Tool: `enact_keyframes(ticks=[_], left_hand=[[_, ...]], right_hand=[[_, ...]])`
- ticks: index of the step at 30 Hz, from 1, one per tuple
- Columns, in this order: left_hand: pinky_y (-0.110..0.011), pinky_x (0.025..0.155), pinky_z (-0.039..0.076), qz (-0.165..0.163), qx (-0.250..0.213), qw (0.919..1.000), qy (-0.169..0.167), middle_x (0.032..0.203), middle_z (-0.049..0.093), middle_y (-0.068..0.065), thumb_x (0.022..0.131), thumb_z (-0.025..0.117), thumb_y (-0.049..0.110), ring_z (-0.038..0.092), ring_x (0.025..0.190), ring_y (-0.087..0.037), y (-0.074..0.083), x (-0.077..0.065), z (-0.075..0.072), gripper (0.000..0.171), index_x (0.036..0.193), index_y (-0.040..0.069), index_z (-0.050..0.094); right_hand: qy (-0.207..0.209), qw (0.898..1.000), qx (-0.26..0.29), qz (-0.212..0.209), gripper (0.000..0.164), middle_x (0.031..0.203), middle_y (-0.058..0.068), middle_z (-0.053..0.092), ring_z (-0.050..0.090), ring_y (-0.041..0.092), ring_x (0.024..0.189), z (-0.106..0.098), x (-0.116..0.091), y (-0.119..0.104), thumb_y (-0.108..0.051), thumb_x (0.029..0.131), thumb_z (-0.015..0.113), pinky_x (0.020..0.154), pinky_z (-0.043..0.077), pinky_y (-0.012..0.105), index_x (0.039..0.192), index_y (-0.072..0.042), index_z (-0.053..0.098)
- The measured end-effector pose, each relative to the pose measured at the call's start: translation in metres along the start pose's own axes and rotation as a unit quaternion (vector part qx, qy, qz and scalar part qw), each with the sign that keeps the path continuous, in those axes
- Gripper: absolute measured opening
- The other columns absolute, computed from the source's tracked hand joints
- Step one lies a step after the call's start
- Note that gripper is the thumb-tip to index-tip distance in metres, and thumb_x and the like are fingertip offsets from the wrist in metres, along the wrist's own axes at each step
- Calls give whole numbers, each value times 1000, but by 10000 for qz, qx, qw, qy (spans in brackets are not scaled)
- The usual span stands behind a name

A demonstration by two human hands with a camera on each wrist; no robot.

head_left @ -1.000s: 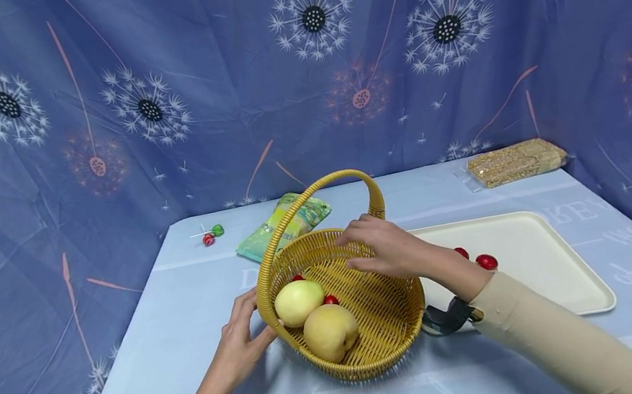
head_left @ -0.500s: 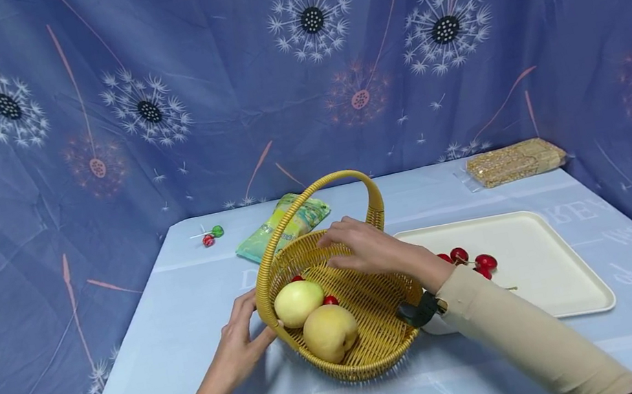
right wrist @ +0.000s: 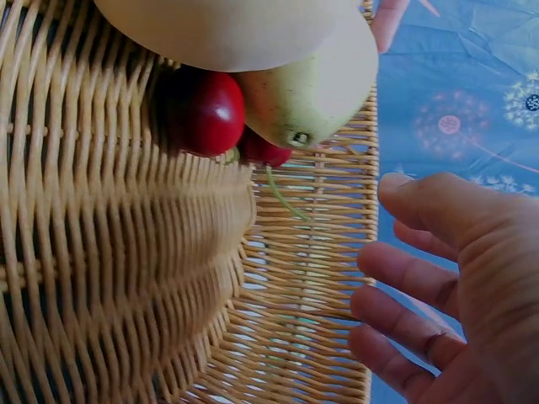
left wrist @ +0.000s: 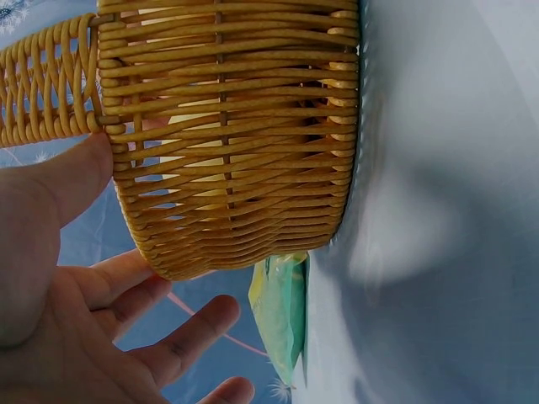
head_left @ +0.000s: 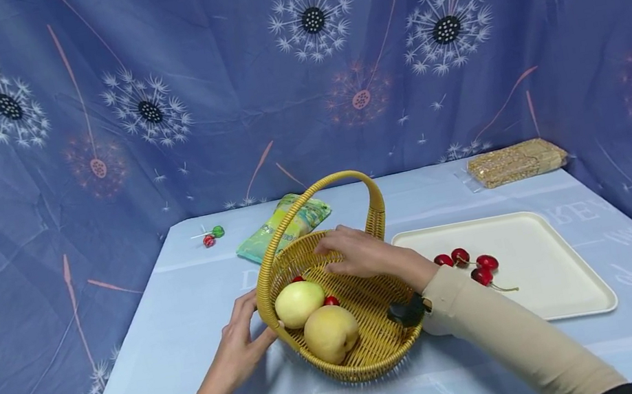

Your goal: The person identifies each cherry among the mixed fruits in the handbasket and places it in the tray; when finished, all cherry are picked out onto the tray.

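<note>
Wicker basket on the counter, a person's hands at its rim; clock positions centre on the basket, head view.
At 9 o'clock, the left grip pinches the rim at the handle's base between thumb and fingers; near 1 o'clock, the right grip is released, its fingers loosely curved over the far rim, and whether they touch it cannot be told. Inside lie a pale green pear toward 9, a yellow peach toward 7 and two red cherries beside the pear. At 3 o'clock, a cream tray bears four cherries; a green packet lies at 11.
</note>
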State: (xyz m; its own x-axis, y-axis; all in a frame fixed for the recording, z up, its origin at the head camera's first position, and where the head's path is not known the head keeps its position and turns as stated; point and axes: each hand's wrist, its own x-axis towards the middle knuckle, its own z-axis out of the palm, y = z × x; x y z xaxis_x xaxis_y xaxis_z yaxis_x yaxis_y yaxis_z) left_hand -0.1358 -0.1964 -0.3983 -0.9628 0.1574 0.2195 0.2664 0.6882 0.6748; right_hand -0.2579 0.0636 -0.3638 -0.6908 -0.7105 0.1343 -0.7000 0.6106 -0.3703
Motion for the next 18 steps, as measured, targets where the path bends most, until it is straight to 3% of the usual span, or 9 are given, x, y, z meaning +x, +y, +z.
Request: enact_keyframes(ticks=[10, 18], left_hand=[[-67, 99, 27, 71, -9, 10000, 5, 144, 39, -3, 86, 69, 30, 43, 131, -30, -1, 0, 1, 54, 135, 24, 47], [-63, 100, 35, 174, -95, 9998, 52, 143, 41, -5, 85, 70, 26, 44, 130, -33, -2, 1, 0, 56, 136, 19, 47]], right_hand=[[-537, 9986, 32, 15, 36, 114, 3, 65, 55, 21, 109, 17, 5, 4, -27, 88, 66, 96, 42, 40, 120, -11, 63], [-1248, 9920, 200, -40, 31, 110, -5, 66, 59, 10, 100, 22, 3, 5, -30, 87, 67, 89, 45, 30, 116, -19, 65]])
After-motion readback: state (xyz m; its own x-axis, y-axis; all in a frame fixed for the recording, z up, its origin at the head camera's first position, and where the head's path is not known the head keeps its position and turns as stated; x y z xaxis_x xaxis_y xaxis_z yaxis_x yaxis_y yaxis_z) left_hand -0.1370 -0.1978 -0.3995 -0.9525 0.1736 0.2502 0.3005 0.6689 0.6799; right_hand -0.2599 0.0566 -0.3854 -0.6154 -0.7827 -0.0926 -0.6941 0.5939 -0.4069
